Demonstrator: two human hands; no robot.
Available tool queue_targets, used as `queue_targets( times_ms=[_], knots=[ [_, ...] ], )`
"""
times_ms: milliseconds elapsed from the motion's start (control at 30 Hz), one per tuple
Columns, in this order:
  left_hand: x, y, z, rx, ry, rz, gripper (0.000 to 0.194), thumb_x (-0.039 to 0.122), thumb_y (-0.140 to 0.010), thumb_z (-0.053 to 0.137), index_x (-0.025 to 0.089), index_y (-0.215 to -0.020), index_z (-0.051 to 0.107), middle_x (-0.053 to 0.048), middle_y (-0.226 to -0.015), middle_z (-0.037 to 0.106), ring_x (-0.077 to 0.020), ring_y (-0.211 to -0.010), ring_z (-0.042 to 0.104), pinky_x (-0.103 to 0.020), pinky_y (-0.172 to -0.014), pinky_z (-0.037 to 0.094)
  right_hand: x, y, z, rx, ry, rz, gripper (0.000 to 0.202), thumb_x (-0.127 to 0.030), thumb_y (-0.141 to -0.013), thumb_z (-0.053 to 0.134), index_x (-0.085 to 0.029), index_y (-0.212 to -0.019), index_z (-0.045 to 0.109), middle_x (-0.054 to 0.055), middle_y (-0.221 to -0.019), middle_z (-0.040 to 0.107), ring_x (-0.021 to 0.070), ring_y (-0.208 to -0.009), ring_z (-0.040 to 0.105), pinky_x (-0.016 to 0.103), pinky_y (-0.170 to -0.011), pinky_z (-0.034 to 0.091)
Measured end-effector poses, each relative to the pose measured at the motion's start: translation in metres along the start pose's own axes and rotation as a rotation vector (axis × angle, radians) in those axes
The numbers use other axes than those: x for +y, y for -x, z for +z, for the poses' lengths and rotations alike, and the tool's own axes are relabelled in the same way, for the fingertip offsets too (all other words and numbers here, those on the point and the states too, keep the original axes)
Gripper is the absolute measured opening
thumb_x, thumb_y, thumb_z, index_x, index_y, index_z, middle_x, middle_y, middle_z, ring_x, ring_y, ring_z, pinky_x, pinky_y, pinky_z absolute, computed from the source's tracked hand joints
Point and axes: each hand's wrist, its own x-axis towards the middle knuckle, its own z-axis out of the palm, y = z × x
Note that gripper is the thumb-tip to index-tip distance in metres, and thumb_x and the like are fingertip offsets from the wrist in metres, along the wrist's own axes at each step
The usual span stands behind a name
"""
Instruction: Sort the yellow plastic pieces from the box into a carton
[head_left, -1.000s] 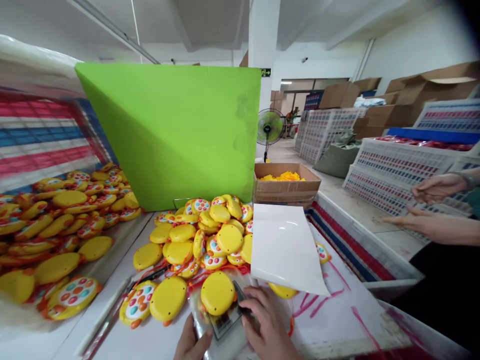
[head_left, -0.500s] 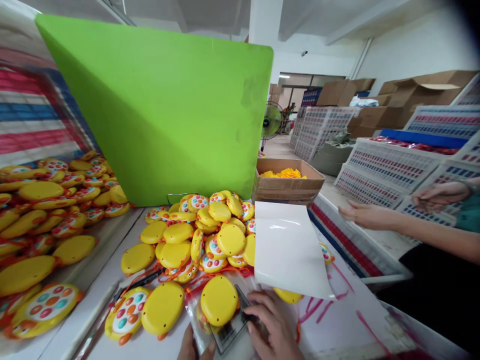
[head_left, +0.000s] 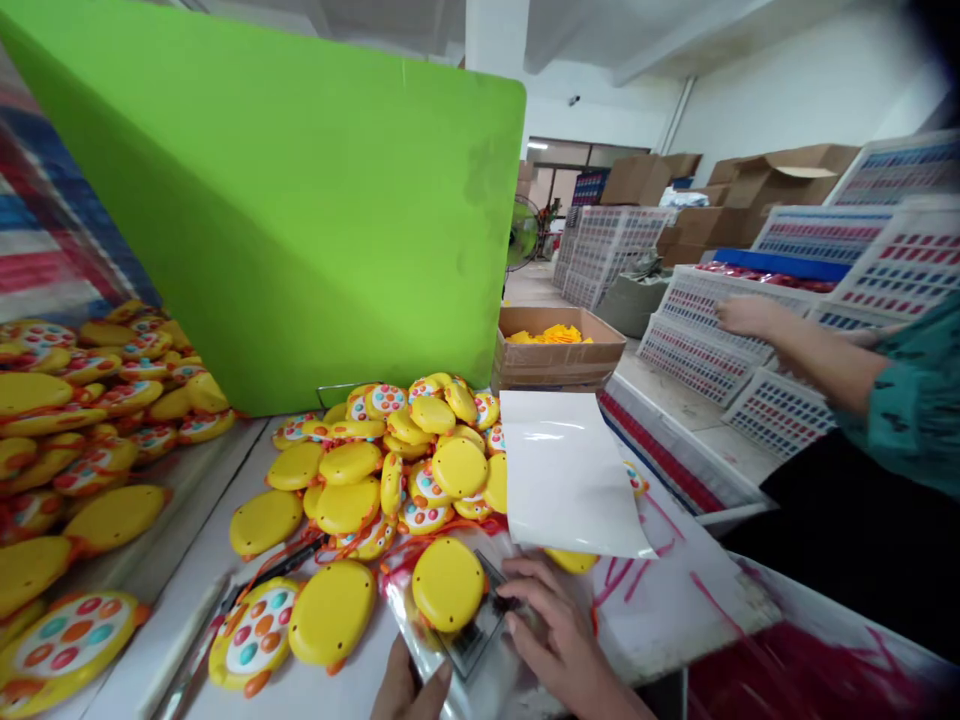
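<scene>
My left hand (head_left: pixel 412 685) is closed on the near-left edge of a clear plastic bag (head_left: pixel 420 645), thumb on top. A yellow oval toy (head_left: pixel 450 585) with small screw holes lies back side up at the bag; whether it is inside or on top I cannot tell. Under it shows a dark printed panel (head_left: pixel 480 640). My right hand (head_left: pixel 559 635) lies over the bag's right side, fingers apart and fingertips touching it near the toy. Just left are another back-up yellow toy (head_left: pixel 331 615) and a face-up toy (head_left: pixel 253 635) with coloured round buttons.
Behind my hands is a heap of yellow toys (head_left: pixel 352 465); more lie at far left. A glossy white sheet (head_left: pixel 566 470) lies at right, before a carton (head_left: pixel 555 370) of yellow pieces. A green board (head_left: pixel 322 220) stands behind. At right, a co-worker's arm (head_left: pixel 810 345) reaches toward crates.
The view has shifted rightward. The toy and bag are tilted slightly differently, and both my hands remain at the bag. The co-worker's arm has moved toward the stacked crates.
</scene>
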Motion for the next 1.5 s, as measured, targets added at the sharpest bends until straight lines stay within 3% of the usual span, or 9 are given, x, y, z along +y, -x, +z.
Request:
queue_targets(
  times_ms=[133, 433, 600, 700, 867, 967, 1200, 1300, 1500],
  knots=[
    [0.025, 0.013, 0.018, -0.042, -0.092, 0.006, 0.068, 0.035, -0.063, 0.081, 0.017, -0.124, 0.057, -0.014, -0.133, 0.057, -0.0367, -0.126, 0.048, -0.046, -0.108, 0.036, -0.001, 0.001, 0.000, -0.010, -0.004, 0.023, 0.025, -0.018, -0.085, 0.053, -0.024, -0.108, 0.062, 0.009, -0.125, 0.056, 0.0244, -0.122, 0.051, 0.041, -0.103, 0.045],
    [0.044, 0.032, 0.049, 0.183, -0.208, 0.141, 0.062, 0.027, -0.063, 0.081, 0.015, -0.120, 0.061, -0.012, -0.137, 0.054, -0.0355, -0.132, 0.040, -0.040, -0.111, 0.029, 0.005, 0.002, 0.003, 0.023, -0.012, -0.053, 0.026, -0.017, -0.085, 0.053, -0.025, -0.108, 0.062, 0.010, -0.125, 0.055, 0.0270, -0.121, 0.051, 0.044, -0.098, 0.048],
    [0.047, 0.035, 0.068, 0.179, -0.137, 0.059, 0.069, 0.033, -0.069, 0.075, 0.014, -0.131, 0.048, -0.013, -0.134, 0.056, -0.0344, -0.121, 0.051, -0.041, -0.100, 0.041, 0.009, 0.003, 0.005, 0.015, -0.061, -0.089, 0.026, -0.017, -0.086, 0.052, -0.025, -0.109, 0.061, 0.010, -0.126, 0.053, 0.0281, -0.121, 0.049, 0.047, -0.098, 0.047],
    [0.044, 0.032, 0.069, 0.230, -0.276, 0.094, 0.070, 0.035, -0.069, 0.073, 0.013, -0.131, 0.047, -0.014, -0.127, 0.060, -0.0337, -0.115, 0.055, -0.041, -0.095, 0.044, 0.010, 0.004, 0.006, -0.001, -0.072, -0.102, 0.027, -0.016, -0.087, 0.050, -0.025, -0.110, 0.060, 0.010, -0.127, 0.052, 0.0281, -0.123, 0.047, 0.048, -0.099, 0.046],
    [0.043, 0.028, 0.068, 0.412, -0.656, 0.166, 0.057, 0.033, -0.069, 0.070, 0.013, -0.121, 0.057, -0.014, -0.122, 0.061, -0.0348, -0.121, 0.048, -0.045, -0.105, 0.034, 0.010, 0.003, 0.004, -0.013, -0.057, -0.142, 0.027, -0.016, -0.088, 0.048, -0.024, -0.112, 0.058, 0.009, -0.130, 0.050, 0.0267, -0.124, 0.046, 0.047, -0.097, 0.048],
    [0.047, 0.029, 0.074, 0.428, -0.543, 0.137, 0.061, 0.032, -0.069, 0.071, 0.013, -0.124, 0.054, -0.014, -0.129, 0.058, -0.0342, -0.126, 0.047, -0.044, -0.106, 0.035, 0.012, 0.002, 0.004, 0.006, -0.034, -0.187, 0.028, -0.018, -0.088, 0.049, -0.024, -0.113, 0.058, 0.009, -0.129, 0.051, 0.0274, -0.124, 0.046, 0.046, -0.095, 0.050],
    [0.051, 0.028, 0.087, 0.280, -0.033, 0.054, 0.077, 0.028, -0.069, 0.073, 0.017, -0.137, 0.038, -0.014, -0.126, 0.062, -0.0308, -0.115, 0.059, -0.043, -0.097, 0.046, 0.017, 0.001, 0.006, 0.005, 0.005, -0.231, 0.029, -0.020, -0.088, 0.050, -0.024, -0.115, 0.058, 0.009, -0.131, 0.049, 0.0284, -0.125, 0.046, 0.047, -0.094, 0.051],
    [0.047, 0.023, 0.082, 0.296, -0.075, 0.106, 0.081, 0.029, -0.069, 0.074, 0.016, -0.139, 0.036, -0.015, -0.131, 0.059, -0.0306, -0.119, 0.057, -0.043, -0.101, 0.043, 0.017, 0.001, 0.008, 0.023, 0.005, -0.229, 0.027, -0.020, -0.089, 0.049, -0.024, -0.113, 0.059, 0.010, -0.129, 0.050, 0.0283, -0.123, 0.047, 0.047, -0.093, 0.052],
    [0.035, 0.018, 0.051, 0.378, -0.492, 0.271, 0.081, 0.035, -0.071, 0.069, 0.012, -0.141, 0.035, -0.018, -0.143, 0.047, -0.0322, -0.134, 0.040, -0.046, -0.111, 0.031, 0.009, 0.005, 0.003, 0.055, 0.045, -0.248, 0.025, -0.018, -0.089, 0.047, -0.022, -0.111, 0.059, 0.011, -0.128, 0.052, 0.0273, -0.124, 0.048, 0.045, -0.093, 0.052]
  ],
)
